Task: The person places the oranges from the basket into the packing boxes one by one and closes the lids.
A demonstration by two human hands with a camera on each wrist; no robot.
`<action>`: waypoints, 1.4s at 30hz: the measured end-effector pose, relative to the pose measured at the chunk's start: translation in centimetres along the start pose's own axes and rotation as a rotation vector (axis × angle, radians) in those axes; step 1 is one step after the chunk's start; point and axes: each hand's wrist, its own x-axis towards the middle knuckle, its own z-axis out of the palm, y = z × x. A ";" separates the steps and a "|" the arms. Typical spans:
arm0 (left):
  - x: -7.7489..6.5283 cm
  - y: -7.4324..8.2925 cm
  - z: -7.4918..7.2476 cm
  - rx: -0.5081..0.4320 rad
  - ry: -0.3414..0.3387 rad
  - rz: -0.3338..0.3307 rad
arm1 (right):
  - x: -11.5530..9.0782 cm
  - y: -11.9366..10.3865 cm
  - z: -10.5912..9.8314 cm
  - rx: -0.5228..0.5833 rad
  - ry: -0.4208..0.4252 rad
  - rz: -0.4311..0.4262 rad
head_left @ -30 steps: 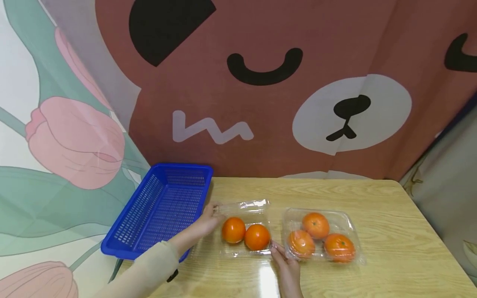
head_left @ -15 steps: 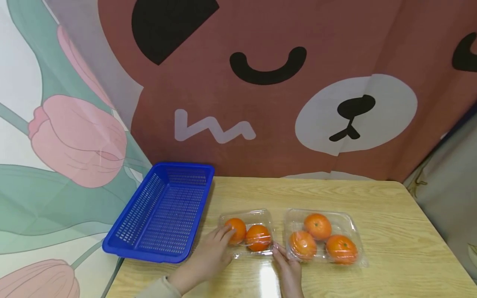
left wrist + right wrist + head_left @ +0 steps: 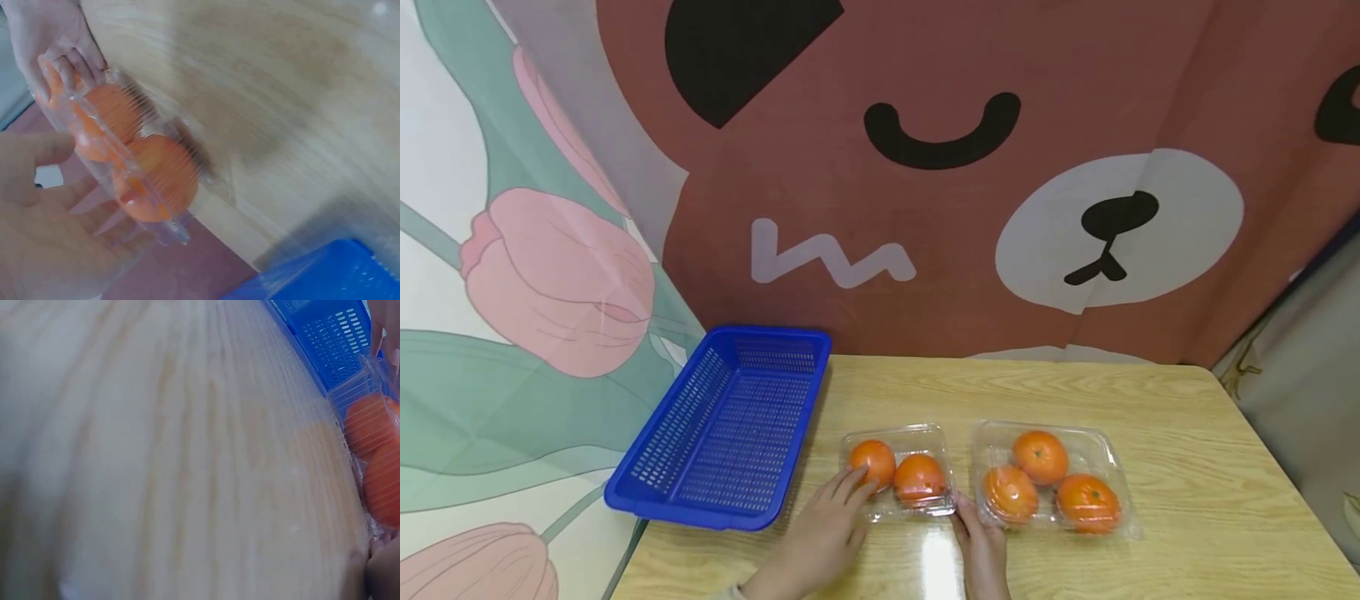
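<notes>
A clear plastic clamshell box (image 3: 925, 437) with its lid down lies in the middle of the table. Through the lid show two oranges, one on the left (image 3: 874, 457) and one on the right (image 3: 921, 477). My left hand (image 3: 820, 533) reaches over the box's front left, its fingers extended across the lid by the left orange. In the left wrist view its thumb and fingers spread beside the box (image 3: 178, 232). My right hand (image 3: 983, 550) pinches the box's front right corner between thumb and fingers; only a sliver of it shows in the right wrist view.
Right of the hands stands a second clear clamshell (image 3: 1093, 450) holding three oranges. An empty blue perforated basket (image 3: 805, 433) sits at the table's left side. A printed bear curtain (image 3: 850, 208) hangs behind the wooden table (image 3: 1195, 467).
The lid, raised at the back a second ago, has come down over the two oranges. My left hand has moved from the box's back left to its front left. The right hand has stayed.
</notes>
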 end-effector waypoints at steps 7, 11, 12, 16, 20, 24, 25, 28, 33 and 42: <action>-0.1 -0.4 0.3 -0.231 0.137 -0.107 | 0.2 0.1 0.6 -0.332 0.118 0.036; -0.2 -0.7 0.4 -0.519 0.202 -0.281 | 0.3 -0.1 0.7 -0.374 0.121 0.067; -0.3 -0.8 0.4 -0.600 0.205 -0.330 | 0.3 -0.2 0.8 -0.376 0.119 0.074; -0.5 -1.3 0.9 -0.910 0.187 -0.508 | 0.1 -0.7 1.0 -0.368 0.111 0.090; -1.1 -1.8 1.7 -1.217 0.081 -0.672 | -0.2 -1.2 1.4 -0.291 0.090 0.114; -2.0 -2.1 2.2 -1.486 -0.067 -0.702 | -0.5 -1.8 1.6 -0.213 0.052 0.188; -2.2 -2.2 2.3 -1.527 -0.094 -0.684 | -0.6 -2.0 1.6 -0.184 0.036 0.222; -2.3 -1.9 2.3 -1.595 -0.106 -0.634 | -0.7 -2.6 1.5 -0.101 -0.023 0.340; -1.7 -1.2 2.8 -1.562 -0.054 -0.658 | -0.7 -3.6 1.4 -0.021 -0.121 0.485; -1.8 -1.3 3.9 -1.543 0.006 -0.673 | -0.7 -3.7 1.4 -0.029 -0.130 0.482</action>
